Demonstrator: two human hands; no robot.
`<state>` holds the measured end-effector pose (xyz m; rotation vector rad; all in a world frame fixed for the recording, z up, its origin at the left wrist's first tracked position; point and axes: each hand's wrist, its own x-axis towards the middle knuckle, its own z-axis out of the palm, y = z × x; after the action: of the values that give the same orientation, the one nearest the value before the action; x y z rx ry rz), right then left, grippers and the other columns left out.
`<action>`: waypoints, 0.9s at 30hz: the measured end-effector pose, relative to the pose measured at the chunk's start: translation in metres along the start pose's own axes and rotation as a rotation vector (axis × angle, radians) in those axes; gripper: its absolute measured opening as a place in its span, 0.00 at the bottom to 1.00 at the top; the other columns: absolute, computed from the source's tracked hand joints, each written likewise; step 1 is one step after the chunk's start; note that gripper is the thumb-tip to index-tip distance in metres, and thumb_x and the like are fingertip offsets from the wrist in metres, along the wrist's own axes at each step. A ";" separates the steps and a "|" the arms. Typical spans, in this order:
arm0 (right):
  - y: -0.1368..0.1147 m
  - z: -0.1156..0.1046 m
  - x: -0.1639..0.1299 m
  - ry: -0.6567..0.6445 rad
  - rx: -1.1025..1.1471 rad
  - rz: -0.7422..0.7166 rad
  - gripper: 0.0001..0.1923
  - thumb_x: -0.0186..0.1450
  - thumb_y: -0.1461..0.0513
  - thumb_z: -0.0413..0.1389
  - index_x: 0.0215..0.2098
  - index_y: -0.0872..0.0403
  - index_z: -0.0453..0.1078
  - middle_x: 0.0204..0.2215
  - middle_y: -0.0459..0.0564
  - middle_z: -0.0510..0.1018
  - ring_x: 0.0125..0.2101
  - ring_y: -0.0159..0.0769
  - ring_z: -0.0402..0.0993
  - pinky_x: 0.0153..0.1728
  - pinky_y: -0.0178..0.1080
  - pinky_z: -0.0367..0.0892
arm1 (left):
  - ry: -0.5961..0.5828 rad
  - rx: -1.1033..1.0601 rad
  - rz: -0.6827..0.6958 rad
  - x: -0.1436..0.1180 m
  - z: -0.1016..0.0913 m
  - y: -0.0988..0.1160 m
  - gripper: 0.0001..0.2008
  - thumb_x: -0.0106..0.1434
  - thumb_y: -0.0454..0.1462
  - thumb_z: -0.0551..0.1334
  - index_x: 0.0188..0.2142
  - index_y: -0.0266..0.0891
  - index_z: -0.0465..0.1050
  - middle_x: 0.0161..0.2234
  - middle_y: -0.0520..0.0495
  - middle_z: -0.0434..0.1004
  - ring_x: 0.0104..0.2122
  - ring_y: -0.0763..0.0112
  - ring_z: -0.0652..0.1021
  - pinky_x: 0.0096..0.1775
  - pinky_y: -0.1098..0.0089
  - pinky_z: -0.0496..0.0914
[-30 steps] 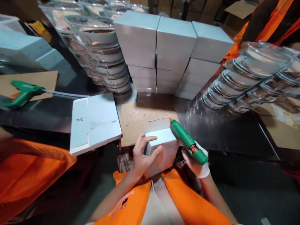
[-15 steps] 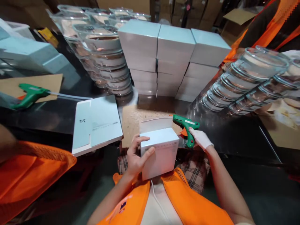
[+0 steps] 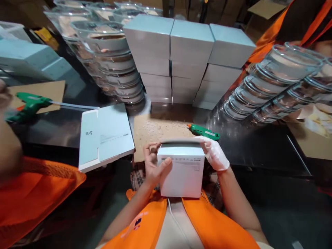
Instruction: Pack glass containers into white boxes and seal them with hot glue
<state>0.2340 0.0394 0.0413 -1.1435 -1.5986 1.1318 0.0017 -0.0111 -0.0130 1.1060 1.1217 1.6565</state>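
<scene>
I hold a small white box (image 3: pixel 183 173) against my lap at the table's near edge. My left hand (image 3: pixel 153 166) grips its left side, thumb on the front face. My right hand (image 3: pixel 214 154), in a white glove, presses the box's top flap down at its right corner. A green glue gun (image 3: pixel 203 131) lies on the table just beyond the box, free of both hands, with its orange tip pointing left over a brown cardboard mat (image 3: pixel 153 133).
Stacks of white boxes (image 3: pixel 190 58) stand behind the mat. Stacks of clear glass bowls lean at back left (image 3: pixel 114 65) and right (image 3: pixel 275 86). A flat folded box (image 3: pixel 105 135) lies left. A second green glue gun (image 3: pixel 31 103) lies far left. People in orange vests are at left (image 3: pixel 33 193) and back right (image 3: pixel 298 24).
My right hand set the glue gun down on the table and moved onto the box's flap, which went from upright to folded down. The left hand kept its hold.
</scene>
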 end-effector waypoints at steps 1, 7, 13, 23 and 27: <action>-0.002 -0.005 -0.003 -0.078 0.014 -0.049 0.42 0.66 0.28 0.48 0.45 0.51 0.83 0.51 0.57 0.85 0.53 0.49 0.83 0.54 0.50 0.78 | -0.012 -0.053 0.014 0.001 0.000 -0.001 0.32 0.59 0.53 0.74 0.57 0.51 0.64 0.48 0.44 0.78 0.53 0.55 0.82 0.53 0.56 0.77; -0.015 -0.009 -0.004 -0.366 -0.187 -0.318 0.23 0.70 0.43 0.63 0.52 0.49 0.82 0.59 0.57 0.81 0.62 0.46 0.77 0.64 0.50 0.70 | -0.171 0.108 0.138 0.006 -0.004 0.001 0.16 0.63 0.51 0.72 0.35 0.42 0.76 0.46 0.43 0.75 0.54 0.54 0.80 0.58 0.53 0.74; 0.005 0.007 -0.011 -0.244 -0.130 -0.337 0.14 0.69 0.51 0.66 0.49 0.48 0.81 0.62 0.58 0.78 0.61 0.46 0.77 0.61 0.52 0.73 | -0.170 0.093 0.136 0.003 -0.003 0.011 0.13 0.65 0.49 0.72 0.35 0.42 0.78 0.43 0.43 0.79 0.51 0.57 0.81 0.60 0.51 0.73; 0.015 0.036 -0.026 0.335 0.020 -0.370 0.05 0.71 0.58 0.63 0.44 0.49 0.77 0.68 0.54 0.66 0.57 0.46 0.80 0.59 0.51 0.75 | -0.096 0.020 0.068 0.001 -0.013 0.000 0.40 0.56 0.58 0.75 0.61 0.49 0.65 0.65 0.32 0.70 0.67 0.45 0.73 0.60 0.49 0.74; -0.003 0.033 -0.004 0.550 0.040 -0.333 0.16 0.70 0.53 0.64 0.55 0.44 0.76 0.73 0.53 0.63 0.63 0.48 0.75 0.63 0.51 0.72 | -0.327 0.148 -0.159 -0.007 -0.026 0.000 0.52 0.56 0.54 0.77 0.71 0.48 0.51 0.62 0.29 0.74 0.57 0.49 0.82 0.54 0.53 0.79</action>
<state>0.2029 0.0287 0.0359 -1.0031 -1.2630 0.5629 -0.0214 -0.0240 -0.0199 1.2917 1.0976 1.2334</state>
